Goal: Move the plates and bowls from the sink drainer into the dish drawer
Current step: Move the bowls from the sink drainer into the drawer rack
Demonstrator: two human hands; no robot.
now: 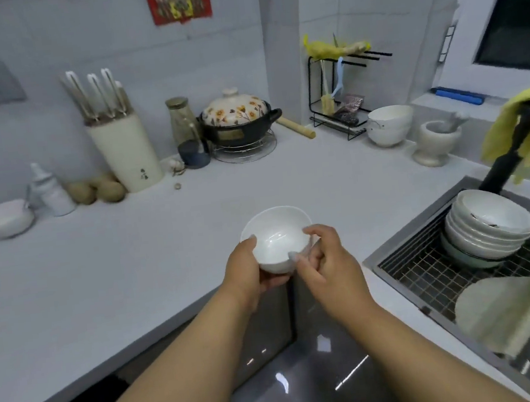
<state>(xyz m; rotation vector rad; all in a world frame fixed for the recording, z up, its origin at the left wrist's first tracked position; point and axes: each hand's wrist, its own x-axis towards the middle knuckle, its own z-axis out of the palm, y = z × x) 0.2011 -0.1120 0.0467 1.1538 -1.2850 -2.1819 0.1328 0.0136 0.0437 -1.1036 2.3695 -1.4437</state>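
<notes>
A white bowl [277, 239] is held over the inner corner of the counter [163, 244], gripped by both hands. The left hand [248, 273] cups its underside, thumb on the near-left rim. The right hand [320, 260] pinches the right rim, thumb inside. Well right of the grip, a stack of bowls [488, 226] leans in the drainer [427, 268] in the sink; nearer the person, a plate [510, 302] stands on edge. Beyond the grip, far across the counter: a clay pot [238, 118] and knife block [124, 150].

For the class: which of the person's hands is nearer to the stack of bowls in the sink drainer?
Right. The right hand grips the held bowl's side facing the stack of bowls; the left hand grips the far side.
</notes>
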